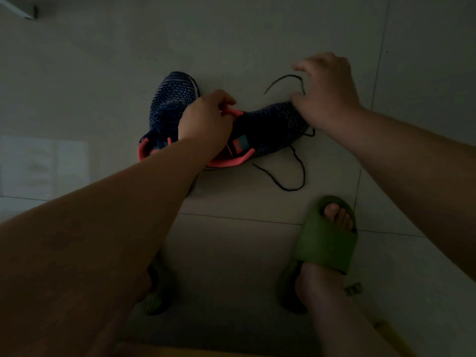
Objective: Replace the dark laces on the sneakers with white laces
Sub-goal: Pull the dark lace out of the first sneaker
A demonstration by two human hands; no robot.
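Left hand: we are seeing the left hand (206,117) curling its fingers round the coral pull tab (234,111) at the collar of the nearer sneaker (268,130), gripping it.
Right hand: the right hand (327,94) is blurring slightly over that sneaker's toe, fingers bent and pinching the dark lace (296,166) near its upper end.
Dark lace: we are following a thin, round cord, arcing above the toe, then trailing off the shoe's side in a loose loop across the floor.
Nearer sneaker: it is lying across the tiles, toe pointing right; we are noting a navy knit upper flecked with pale dashes and a smooth coral collar lining.
Second sneaker: the second sneaker (170,99) is standing just beside it, toe pointing away, same speckled knit, same coral heel rim.
Floor: pale, smooth tiled floor (257,34) with thin grout lines is lying under everything.
Feet: a chunky, matte green slide (327,238) is covering one foot, toes showing.
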